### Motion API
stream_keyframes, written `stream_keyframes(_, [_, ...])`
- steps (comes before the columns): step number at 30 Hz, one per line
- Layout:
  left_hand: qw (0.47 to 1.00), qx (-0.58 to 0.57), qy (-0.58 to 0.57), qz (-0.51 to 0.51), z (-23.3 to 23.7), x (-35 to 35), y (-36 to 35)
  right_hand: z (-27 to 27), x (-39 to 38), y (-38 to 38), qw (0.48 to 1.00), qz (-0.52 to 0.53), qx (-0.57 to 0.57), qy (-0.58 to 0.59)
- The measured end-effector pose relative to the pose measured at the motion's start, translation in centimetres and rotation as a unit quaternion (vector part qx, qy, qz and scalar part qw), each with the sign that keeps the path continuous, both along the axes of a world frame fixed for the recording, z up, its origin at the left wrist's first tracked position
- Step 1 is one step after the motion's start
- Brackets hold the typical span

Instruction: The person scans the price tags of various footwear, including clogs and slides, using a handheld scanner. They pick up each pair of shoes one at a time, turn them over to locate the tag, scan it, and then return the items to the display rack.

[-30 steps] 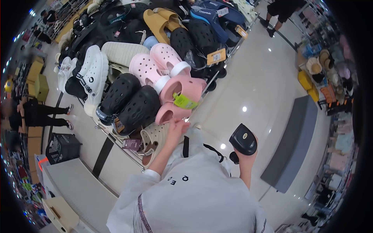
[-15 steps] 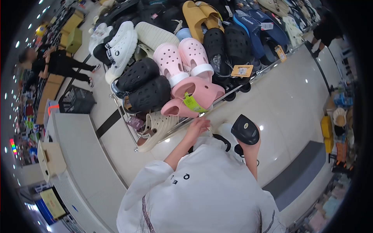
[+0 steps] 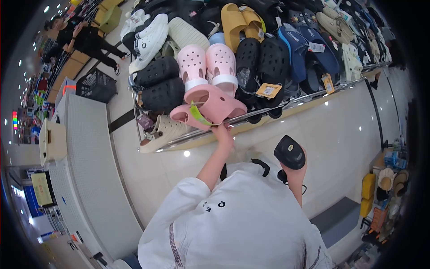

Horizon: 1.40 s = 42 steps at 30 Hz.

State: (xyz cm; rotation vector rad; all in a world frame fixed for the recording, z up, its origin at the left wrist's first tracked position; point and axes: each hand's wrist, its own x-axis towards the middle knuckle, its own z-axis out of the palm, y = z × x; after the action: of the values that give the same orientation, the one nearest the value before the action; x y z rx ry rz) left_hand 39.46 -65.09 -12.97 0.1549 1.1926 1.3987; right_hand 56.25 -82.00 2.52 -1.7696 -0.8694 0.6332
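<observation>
At the front edge of the shoe rack [image 3: 286, 102] lies the pink clog [image 3: 219, 104], probably light, pliant foam that is best held by its heel rim. Our left hand [image 3: 222, 132] touches its underside, though we cannot tell its grip. Our right hand [image 3: 296, 169] clasps the black scanner [image 3: 290, 152].

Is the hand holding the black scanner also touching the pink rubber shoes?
No, the right hand holds the black handheld scanner apart from the rack, and only the left hand reaches up to the pink rubber clogs.
</observation>
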Motion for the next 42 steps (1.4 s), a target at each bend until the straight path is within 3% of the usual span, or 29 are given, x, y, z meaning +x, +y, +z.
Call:
stream_keyframes(2, [0.997, -0.034, 0.069, -0.013, -0.3, -0.6, -0.3, 0.0, 1.0, -0.3, 1.000, 0.019, -0.011, -0.004])
stream_keyframes(7, [0.996, -0.058, 0.059, 0.035, 1.0, 0.4, -0.9, 0.6, 2.6, 0.0, 0.998, 0.055, -0.025, 0.009])
stream_keyframes(10, [0.993, -0.001, 0.105, 0.044, 2.2, 2.2, -0.5, 1.5, 3.2, 0.2, 0.997, 0.077, -0.021, 0.024])
stream_keyframes(13, [0.988, -0.024, -0.027, 0.148, 2.3, 2.7, 1.5, 1.4, 3.8, 0.1, 0.995, 0.088, -0.024, 0.050])
stream_keyframes(17, [0.982, -0.007, -0.032, 0.188, 0.4, 2.1, 2.3, 0.8, 5.0, -0.3, 0.993, 0.108, -0.030, 0.020])
stream_keyframes(20, [0.975, -0.044, 0.029, 0.215, 1.2, 2.9, 2.1, 0.7, 5.6, -0.6, 0.993, 0.101, -0.034, 0.043])
stream_keyframes(22, [0.925, -0.046, 0.112, 0.362, 1.6, 3.8, 2.0, 0.7, 5.9, -0.6, 0.995, 0.091, -0.029, 0.039])
stream_keyframes(26, [0.929, 0.018, 0.228, 0.290, 1.7, 3.7, 1.4, 0.5, 6.5, -0.7, 0.996, 0.076, -0.017, 0.039])
stream_keyframes(29, [0.942, 0.040, 0.202, 0.265, 2.0, 3.5, 1.6, 0.4, 7.0, -0.7, 0.996, 0.082, -0.027, 0.018])
stream_keyframes(31, [0.965, 0.020, 0.082, 0.247, 2.1, 3.5, 1.7, 0.0, 7.3, -0.7, 0.996, 0.084, -0.027, 0.011])
stream_keyframes(35, [0.967, 0.018, 0.054, 0.248, 1.6, 2.5, 2.0, 0.0, 7.7, -0.4, 0.996, 0.081, -0.031, 0.036])
stream_keyframes(37, [0.956, -0.016, -0.001, 0.294, 3.1, 2.7, 2.1, -0.3, 8.0, -0.4, 0.995, 0.088, -0.011, 0.042])
stream_keyframes(41, [0.952, 0.043, 0.002, 0.304, 4.1, 2.7, 2.1, -0.2, 8.4, 0.1, 0.995, 0.099, -0.006, 0.024])
stream_keyframes(42, [0.955, 0.055, 0.050, 0.288, 4.6, 2.7, 1.9, -0.3, 8.5, 0.2, 0.995, 0.099, -0.008, 0.030])
